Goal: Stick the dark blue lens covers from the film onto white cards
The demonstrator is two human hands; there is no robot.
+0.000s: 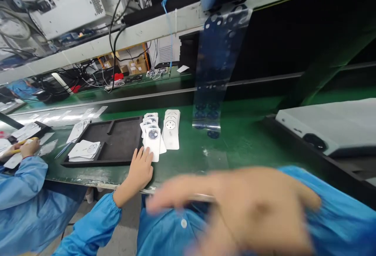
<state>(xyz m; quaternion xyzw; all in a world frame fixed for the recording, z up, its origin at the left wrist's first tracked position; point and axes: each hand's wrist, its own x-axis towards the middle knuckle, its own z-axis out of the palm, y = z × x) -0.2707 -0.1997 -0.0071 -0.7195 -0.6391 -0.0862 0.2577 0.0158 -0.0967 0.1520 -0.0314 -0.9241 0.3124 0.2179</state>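
Note:
My left hand [140,171] lies flat on the green belt [243,142], fingers spread, fingertips touching the nearest white card of a fanned pile [153,138]. These cards carry round grey parts. A second pile of white cards [171,130] lies just to its right. My right hand [243,209] is close to the camera over my blue sleeve and smeared by motion; I cannot make out anything in it. A clear film strip with dark round stickers [217,68] hangs down over the belt beyond the cards.
A black tray [123,140] left of my hand holds a few white cards [85,149]. At the far left a co-worker's hand [28,148] holds a yellow tool among more cards. A white-topped box [331,124] sits at the right. Cables and equipment fill the shelves behind.

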